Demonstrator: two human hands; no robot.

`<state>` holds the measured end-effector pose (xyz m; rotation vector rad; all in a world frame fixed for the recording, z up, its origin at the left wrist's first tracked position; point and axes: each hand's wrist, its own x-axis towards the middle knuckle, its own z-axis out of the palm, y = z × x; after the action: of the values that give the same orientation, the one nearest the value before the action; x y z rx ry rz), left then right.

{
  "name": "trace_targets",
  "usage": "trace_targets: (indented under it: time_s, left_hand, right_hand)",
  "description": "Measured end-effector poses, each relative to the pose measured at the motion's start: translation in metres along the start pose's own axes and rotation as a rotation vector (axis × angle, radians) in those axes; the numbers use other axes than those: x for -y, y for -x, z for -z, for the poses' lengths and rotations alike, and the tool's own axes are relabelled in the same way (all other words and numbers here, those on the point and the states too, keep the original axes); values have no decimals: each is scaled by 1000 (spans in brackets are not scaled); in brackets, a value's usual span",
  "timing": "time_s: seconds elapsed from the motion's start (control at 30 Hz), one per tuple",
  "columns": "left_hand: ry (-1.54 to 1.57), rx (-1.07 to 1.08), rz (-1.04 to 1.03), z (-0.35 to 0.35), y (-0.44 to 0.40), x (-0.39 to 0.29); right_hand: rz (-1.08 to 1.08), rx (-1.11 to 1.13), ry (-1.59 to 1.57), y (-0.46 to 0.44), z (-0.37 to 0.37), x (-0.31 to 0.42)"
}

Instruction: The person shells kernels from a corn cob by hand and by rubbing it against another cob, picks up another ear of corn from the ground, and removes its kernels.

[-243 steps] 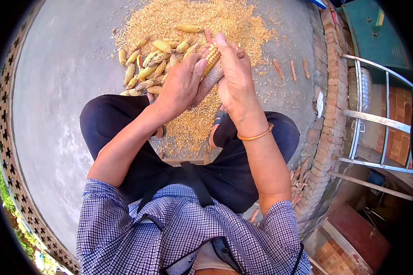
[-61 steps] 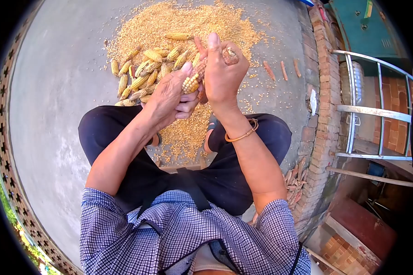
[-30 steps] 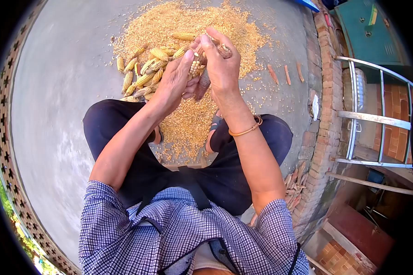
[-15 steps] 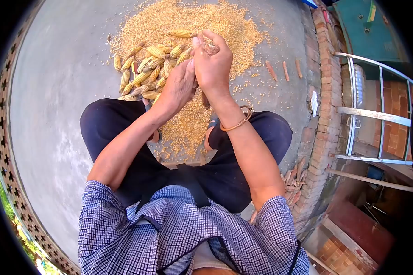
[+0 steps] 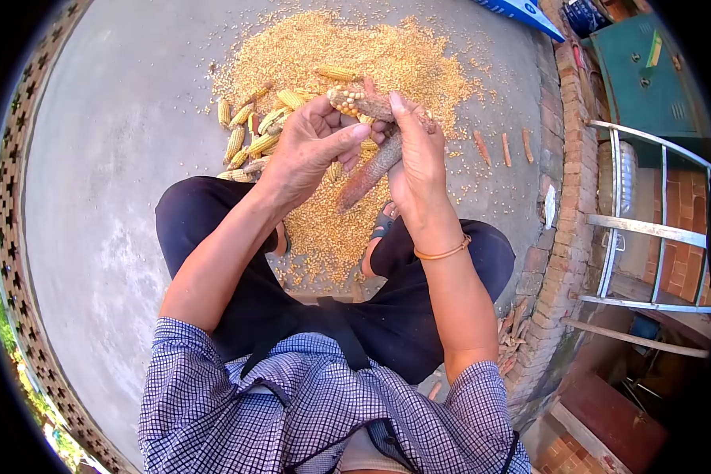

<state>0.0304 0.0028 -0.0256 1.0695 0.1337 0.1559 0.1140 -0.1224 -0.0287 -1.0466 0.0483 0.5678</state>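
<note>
The right hand (image 5: 419, 150) is clamped on a partly shelled corncob (image 5: 363, 103) and a bare corncob (image 5: 362, 183), both above the concrete floor (image 5: 118, 182), nearer its right edge; whether the left hand (image 5: 308, 148) grips, I cannot tell. If the right hold loosens, either could drop onto the loose kernels (image 5: 324, 237).

Two hands in the shot, one left hand (image 5: 312, 148) and one right hand (image 5: 419, 162), with two cobs up there: one partly stripped cob (image 5: 371, 107), one bare cob (image 5: 363, 180). Three reddish cobs (image 5: 506, 149) off to the side, one lone ear (image 5: 337, 72), at least eight piled ears (image 5: 235, 144) (overlap, can't nail it). Two sandals (image 5: 383, 221), one bracelet (image 5: 444, 251). Kernels (image 5: 324, 225)? Way too many, lol.
</note>
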Motion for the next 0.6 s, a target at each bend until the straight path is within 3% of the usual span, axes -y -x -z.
trace_targets:
  time_s: [0.1,0.13,0.23,0.33,0.43,0.6]
  left_hand:
    - [-162,-131,-132,3,-3,11]
    - [-167,-85,-169,-1,-1,7]
    - [-204,-120,-153,1,-2,3]
    - [-213,-171,-136,3,-3,6]
    - [-230,-166,-133,4,-2,6]
    - [-222,-139,-55,-2,5,2]
  right_hand:
    - [-70,28,-59,9,-5,-6]
    - [-97,92,-104,11,-4,-7]
    - [-204,150,-82,16,-8,-4]
    - [-138,114,146,14,-4,-4]
    - [123,-71,456,13,-7,6]
    - [274,-43,276,10,-8,10]
